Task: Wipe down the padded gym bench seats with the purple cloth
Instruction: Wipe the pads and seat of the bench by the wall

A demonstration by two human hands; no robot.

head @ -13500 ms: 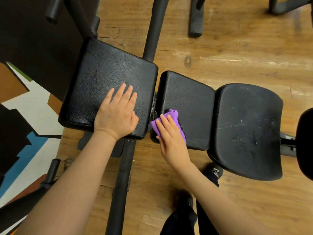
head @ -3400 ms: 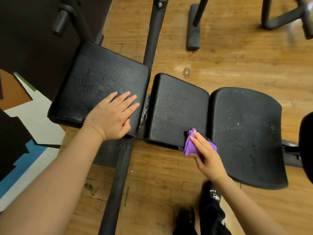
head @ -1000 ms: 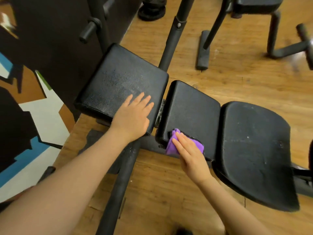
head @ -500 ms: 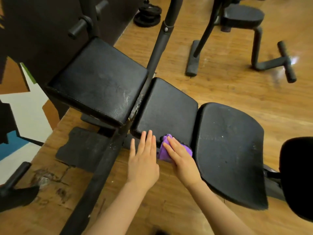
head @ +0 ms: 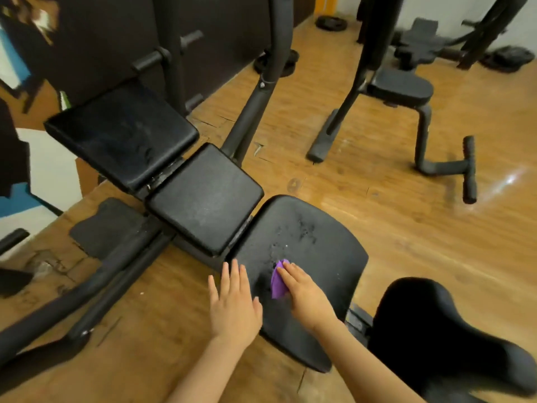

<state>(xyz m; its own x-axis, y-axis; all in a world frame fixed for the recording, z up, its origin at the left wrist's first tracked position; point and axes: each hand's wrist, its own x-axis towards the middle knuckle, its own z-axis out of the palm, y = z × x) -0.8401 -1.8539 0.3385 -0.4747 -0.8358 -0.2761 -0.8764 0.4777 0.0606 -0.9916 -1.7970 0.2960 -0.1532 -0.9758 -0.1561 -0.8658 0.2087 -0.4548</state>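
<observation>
Pressing the purple cloth (head: pixel 278 282) flat onto the rounded seat pad (head: pixel 313 257), the right hand (head: pixel 305 292) covers it with fingers extended. Left hand (head: pixel 234 303): fingers straight and together, holding nothing, at the pad's left edge. Middle pad (head: pixel 203 196) and back pad (head: pixel 122 135) lie beyond.

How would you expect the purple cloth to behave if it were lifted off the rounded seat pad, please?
The purple cloth would probably go limp: it lies bunched and creased under the right hand. It looks light, being small and thin. On the rounded seat pad, whose cover seems smooth, it would likely slide easily when pushed.
</observation>
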